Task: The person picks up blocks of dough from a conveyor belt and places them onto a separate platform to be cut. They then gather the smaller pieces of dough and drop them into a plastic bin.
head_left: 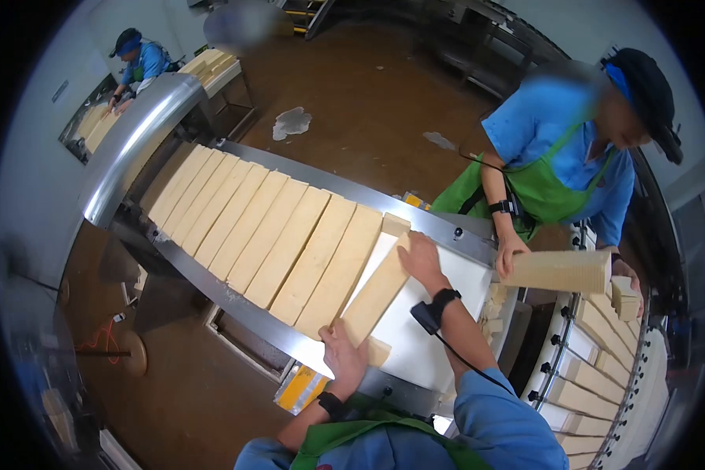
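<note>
A long pale block, dough-like in look [379, 291], lies slantwise across the white conveyor belt [417, 325]. My left hand [344, 358] is closed on its near end. At the far end, my right hand [423, 262] grips the same block, its fingers partly hidden. Two short pale pieces show beside it: one short piece [396, 224] by the far end, another short piece [379, 352] near my left hand. To the left, a row of several similar long blocks [266, 227] lies side by side on the belt.
Metal side rails [247, 307] edge the conveyor, and a curved steel cover [137, 149] spans its far end. A co-worker [556, 157] at the right holds a ridged pale stack [556, 270] over a curved conveyor [560, 364]. Another person [141, 63] stands at the back left.
</note>
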A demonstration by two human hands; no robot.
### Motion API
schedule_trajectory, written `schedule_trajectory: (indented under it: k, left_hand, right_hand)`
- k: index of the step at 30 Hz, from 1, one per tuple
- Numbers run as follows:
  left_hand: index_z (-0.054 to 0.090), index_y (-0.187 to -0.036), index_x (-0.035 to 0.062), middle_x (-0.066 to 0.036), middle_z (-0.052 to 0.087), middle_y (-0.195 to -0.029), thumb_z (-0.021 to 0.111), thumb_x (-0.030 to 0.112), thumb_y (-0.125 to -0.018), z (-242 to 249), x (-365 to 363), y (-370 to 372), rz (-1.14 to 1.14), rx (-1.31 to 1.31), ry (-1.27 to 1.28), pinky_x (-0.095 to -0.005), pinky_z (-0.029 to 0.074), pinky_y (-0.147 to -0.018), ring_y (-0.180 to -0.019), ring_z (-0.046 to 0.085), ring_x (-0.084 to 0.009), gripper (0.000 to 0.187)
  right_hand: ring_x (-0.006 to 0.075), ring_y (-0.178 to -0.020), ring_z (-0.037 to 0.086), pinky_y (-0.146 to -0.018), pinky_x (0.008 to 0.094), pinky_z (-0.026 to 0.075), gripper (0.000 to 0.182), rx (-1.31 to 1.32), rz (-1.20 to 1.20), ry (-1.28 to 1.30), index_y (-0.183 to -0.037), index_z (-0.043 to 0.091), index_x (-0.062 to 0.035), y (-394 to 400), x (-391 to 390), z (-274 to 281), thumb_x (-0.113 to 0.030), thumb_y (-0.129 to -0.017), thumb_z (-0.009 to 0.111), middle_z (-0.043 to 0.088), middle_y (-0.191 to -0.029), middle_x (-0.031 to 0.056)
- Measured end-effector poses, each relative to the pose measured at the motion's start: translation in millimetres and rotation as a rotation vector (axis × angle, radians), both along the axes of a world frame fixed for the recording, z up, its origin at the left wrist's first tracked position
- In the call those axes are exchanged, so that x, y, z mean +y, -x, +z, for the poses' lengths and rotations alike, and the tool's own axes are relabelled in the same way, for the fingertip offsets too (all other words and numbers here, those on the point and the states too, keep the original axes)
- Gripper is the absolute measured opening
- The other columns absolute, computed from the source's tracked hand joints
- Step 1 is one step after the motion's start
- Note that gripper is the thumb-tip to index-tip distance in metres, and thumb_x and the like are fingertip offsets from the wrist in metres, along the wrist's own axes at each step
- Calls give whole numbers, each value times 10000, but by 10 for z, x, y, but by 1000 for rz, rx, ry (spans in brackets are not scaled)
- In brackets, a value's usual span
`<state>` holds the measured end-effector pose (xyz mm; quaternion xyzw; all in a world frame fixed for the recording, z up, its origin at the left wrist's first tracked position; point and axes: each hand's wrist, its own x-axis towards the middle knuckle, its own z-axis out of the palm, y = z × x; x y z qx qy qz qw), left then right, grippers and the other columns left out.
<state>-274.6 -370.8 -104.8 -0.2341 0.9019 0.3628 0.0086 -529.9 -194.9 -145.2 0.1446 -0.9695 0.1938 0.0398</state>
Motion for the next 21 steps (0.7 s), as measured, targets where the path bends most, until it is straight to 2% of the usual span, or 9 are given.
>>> schedule_trajectory:
  k: [4, 7, 9, 10, 11, 13, 15, 16, 21]
  left_hand:
    - [481, -1376, 71, -246, 437, -1281, 869, 241, -756, 110, 41, 141, -203, 35, 35, -526, 513, -929, -1149, 570, -465, 752]
    - [494, -1372, 75, -285, 440, -1379, 881, 282, -740, 221, 30, 366, -379, -9, 61, -551, 482, -1012, -1246, 530, -482, 769]
    - [495, -1387, 64, -293, 460, -1391, 901, 308, -700, -28, 0, 409, -424, 147, 130, -544, 450, -1064, -1300, 491, -481, 834]
    - [485, -1402, 56, -294, 469, -1389, 905, 321, -686, -209, -6, 422, -454, 118, 215, -533, 439, -1082, -1313, 478, -480, 871]
    - [474, -1416, 49, -296, 477, -1387, 910, 334, -672, -352, 8, 437, -497, 95, 301, -522, 427, -1100, -1325, 465, -478, 908]
    - [460, -1435, 37, -295, 489, -1376, 925, 278, -634, -194, 145, 495, -518, -9, 229, -528, 423, -1104, -1306, 476, -474, 957]
    - [473, -1416, 24, -273, 484, -1378, 913, 168, -636, -195, 225, 380, -490, 107, 181, -526, 424, -1098, -1275, 493, -455, 907]
    - [473, -1416, 24, -273, 484, -1378, 913, 168, -636, -198, 310, 310, -555, 123, 178, -526, 424, -1098, -1275, 493, -455, 907]
    - [532, -1376, 58, -232, 465, -1388, 826, 28, -692, 105, 885, 83, -542, 375, 156, -495, 429, -1083, -1259, 502, -443, 746]
  right_hand:
    - [430, -1128, 637, -1042, 481, 473, 506, 48, -193, 95, -1221, 633, 61, -536, 781, 167, -311, -884, 704, 686, -1179, 268]
    - [432, -1124, 633, -1019, 497, 481, 529, -34, -481, 112, -1237, 616, 65, -960, 1187, 236, -349, -915, 687, 674, -1176, 280]
    - [434, -1132, 622, -1016, 512, 473, 542, 111, -406, -174, -1252, 601, 61, -1106, 1303, -103, -380, -945, 667, 658, -1182, 287]
    - [433, -1142, 611, -1028, 520, 456, 539, 197, -449, -122, -1250, 606, 56, -1166, 1235, -136, -398, -962, 648, 648, -1191, 286]
    - [433, -1144, 610, -1036, 511, 452, 552, 62, -487, 81, -1263, 605, 53, -1185, 1182, -27, -407, -962, 644, 654, -1189, 281]
    - [419, -1107, 625, -984, 508, 486, 577, 122, -504, 162, -1271, 595, 69, -1299, 1164, 66, -408, -951, 651, 657, -1161, 279]
    - [411, -1040, 617, -950, 510, 482, 581, -2, -545, 201, -1297, 567, 84, -1509, 1195, 297, -362, -938, 663, 642, -1109, 274]
    - [426, -1084, 589, -961, 501, 475, 591, 59, -588, 138, -1331, 541, 83, -1628, 1203, 294, -332, -931, 671, 622, -1137, 268]
    - [443, -1142, 539, -982, 518, 450, 587, 276, -799, 391, -1355, 499, 65, -2573, 1681, 795, -285, -916, 670, 581, -1206, 267]
